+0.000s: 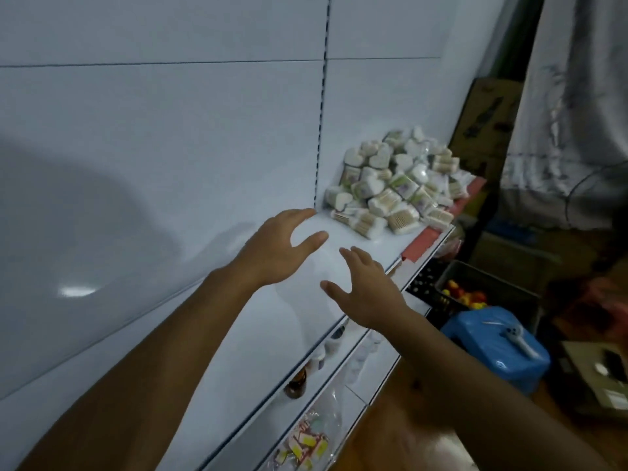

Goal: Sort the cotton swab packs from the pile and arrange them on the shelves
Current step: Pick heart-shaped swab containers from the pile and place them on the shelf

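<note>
Head view of a white shelf [356,239] backed by a white panel wall [170,130]; both bare forearms reach forward over it. Left hand [272,248]: fingers straight and loosely spread, thumb apart, holding nothing, above the bare shelf top. Right hand [365,294]: fingers relaxed and spread, holding nothing, just beside the left and nearer the shelf's front edge; whether either hand touches the shelf cannot be told. Pile of cotton swab packs [396,185]: heaped at the far end of the same shelf against the wall, well apart from both hands; some packs heart-shaped, others rectangular with wooden sticks showing, though motion blur softens the detail. A red strip [421,243] lies along the shelf's front edge beside the pile. Lower shelves carry a brown bottle [296,385] and wrapped sweets [306,443]. On the floor at right: a blue plastic stool [499,348]; a dark crate of red and yellow items [465,297]; cardboard boxes [482,124].
</note>
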